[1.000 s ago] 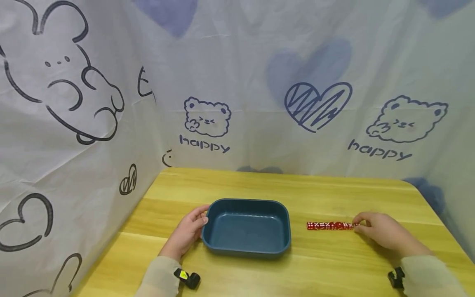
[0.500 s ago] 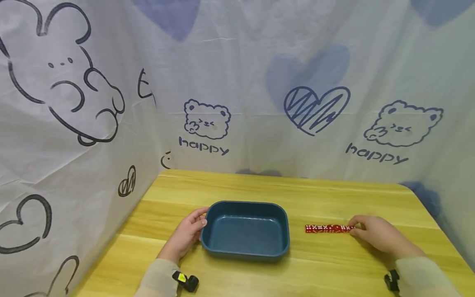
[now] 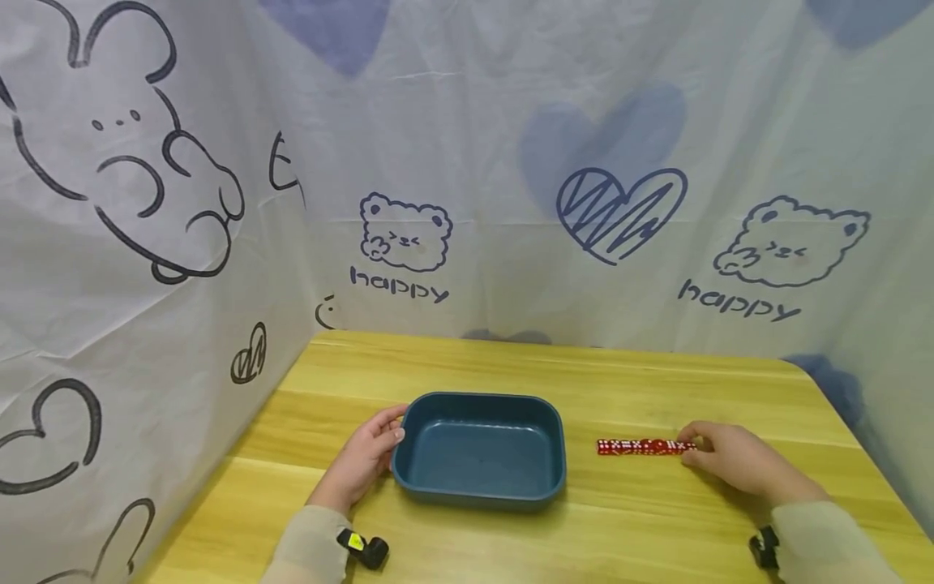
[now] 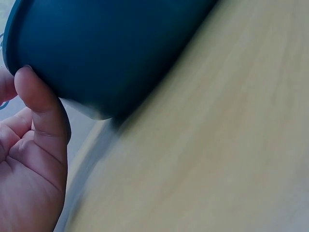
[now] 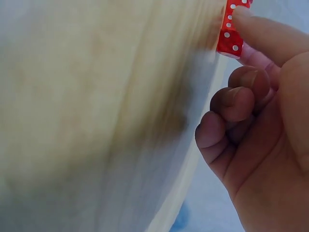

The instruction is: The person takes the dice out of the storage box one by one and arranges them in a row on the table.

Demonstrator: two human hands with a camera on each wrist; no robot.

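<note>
A dark teal rectangular container (image 3: 481, 458) with rounded corners and nothing inside stands on the table. My left hand (image 3: 362, 456) holds it at its left side; in the left wrist view the thumb (image 4: 41, 96) lies against the outer wall near the rim. To the right of the container, a straight row of red dice (image 3: 635, 447) with white pips lies on the tabletop. My right hand (image 3: 737, 461) pinches the row's right end between thumb and index finger. The right wrist view shows the end dice (image 5: 231, 36) under the thumb, the other fingers curled below.
The yellow wood-grain table (image 3: 584, 535) has a rounded far right corner. White cloth (image 3: 496, 162) with printed hearts and bears hangs behind it and along both sides. Small black cameras (image 3: 367, 551) are strapped to both wrists.
My right hand has shifted slightly left along the end of the dice row and pinches it there. The left hand and container keep their place, apart from a small view shift.
</note>
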